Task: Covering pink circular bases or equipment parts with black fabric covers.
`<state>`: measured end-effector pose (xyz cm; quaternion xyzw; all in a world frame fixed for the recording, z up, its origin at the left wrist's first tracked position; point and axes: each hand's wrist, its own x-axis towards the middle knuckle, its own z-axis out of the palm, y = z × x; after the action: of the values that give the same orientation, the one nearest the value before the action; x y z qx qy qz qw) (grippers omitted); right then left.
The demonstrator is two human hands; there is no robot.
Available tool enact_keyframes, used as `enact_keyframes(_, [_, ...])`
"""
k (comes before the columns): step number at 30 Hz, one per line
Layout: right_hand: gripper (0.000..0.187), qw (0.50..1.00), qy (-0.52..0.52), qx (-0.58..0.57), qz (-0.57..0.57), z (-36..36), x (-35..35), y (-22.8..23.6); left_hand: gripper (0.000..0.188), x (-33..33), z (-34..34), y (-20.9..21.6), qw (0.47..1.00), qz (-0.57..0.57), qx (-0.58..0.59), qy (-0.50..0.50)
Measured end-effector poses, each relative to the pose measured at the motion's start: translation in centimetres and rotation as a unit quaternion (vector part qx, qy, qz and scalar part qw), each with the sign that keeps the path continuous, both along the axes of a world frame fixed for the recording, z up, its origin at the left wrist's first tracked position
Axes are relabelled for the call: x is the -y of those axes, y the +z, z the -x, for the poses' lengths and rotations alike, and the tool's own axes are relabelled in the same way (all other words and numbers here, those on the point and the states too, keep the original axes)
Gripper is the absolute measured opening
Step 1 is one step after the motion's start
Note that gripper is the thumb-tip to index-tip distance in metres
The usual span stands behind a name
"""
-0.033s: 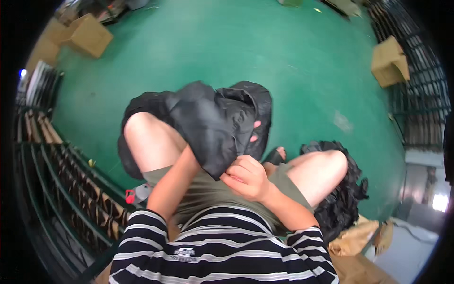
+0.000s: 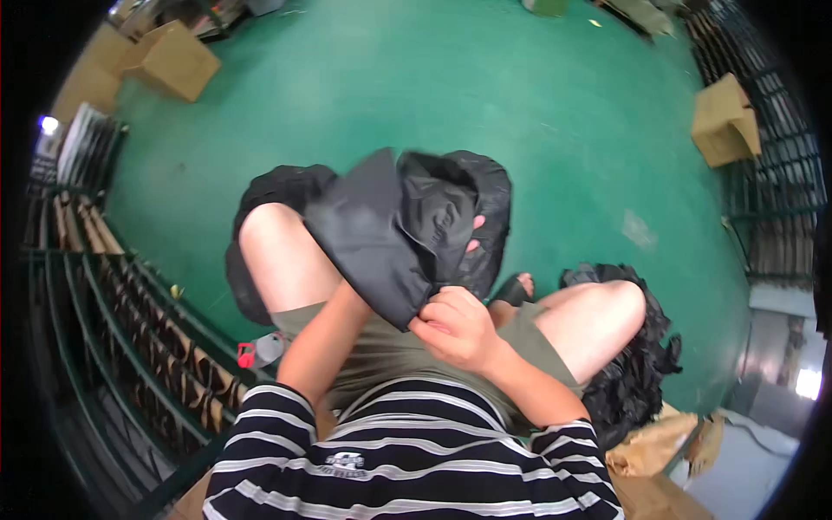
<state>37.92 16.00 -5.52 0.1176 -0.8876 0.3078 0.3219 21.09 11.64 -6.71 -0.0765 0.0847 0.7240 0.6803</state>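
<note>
A piece of smooth black fabric (image 2: 360, 230) with a raised mark on it lies bunched over my lap, between my knees. My right hand (image 2: 457, 325) is closed, pinching the fabric's lower right edge between thumb and fingers. From the left, my other forearm goes under the fabric, which hides most of my left hand (image 2: 477, 223). Only two of its fingertips show, curled against the fabric's right side. More black material (image 2: 282, 184) hangs beyond my left knee, and I cannot tell whether it is the same piece.
Crumpled black plastic (image 2: 626, 381) lies beside my right knee, with brown paper (image 2: 652, 446) behind it. A grey and red object (image 2: 262, 351) sits near my left elbow. Metal racks (image 2: 143, 347) line the left, other racks (image 2: 784, 186) the right. Cardboard boxes (image 2: 178, 62) stand on the green floor (image 2: 572, 113).
The whole view has shifted slightly, so everything appears a little farther right. The fabric's left part has changed its folds a little; both hands keep their places on it.
</note>
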Motion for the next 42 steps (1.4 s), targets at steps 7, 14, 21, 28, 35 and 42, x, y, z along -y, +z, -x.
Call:
enact_keyframes(7, [0.04,0.948,-0.095,0.084,0.292,-0.5,-2.2,0.5,0.07,4.6,-0.2,-1.6,0.981,-0.076,0.136,0.114])
enact_keyframes(14, [0.07,0.861,-0.236,0.104,0.437,1.8,-1.1,-0.3,0.073,6.6,-4.2,-1.0,0.99,-0.06,-0.093,0.087])
enact_keyframes(21, [0.025,0.394,-0.042,0.061,0.916,0.5,-5.4,-0.2,0.076,3.2,-0.3,-1.0,0.942,-0.041,-0.321,0.088])
enact_keyframes(28, [0.038,0.494,-0.032,0.024,0.869,-0.3,-8.3,1.1,0.079,9.6,4.4,0.6,0.837,-0.038,-0.541,0.073])
enact_keyframes(35, [0.042,0.628,-0.036,0.169,0.759,-2.1,-7.9,8.4,0.104,6.5,2.3,8.0,0.824,0.083,-0.557,0.057])
enact_keyframes(42, [0.044,0.57,0.16,0.146,0.793,-4.1,-9.5,7.6,0.088,1.7,-0.9,4.8,0.885,0.087,-0.422,-0.175])
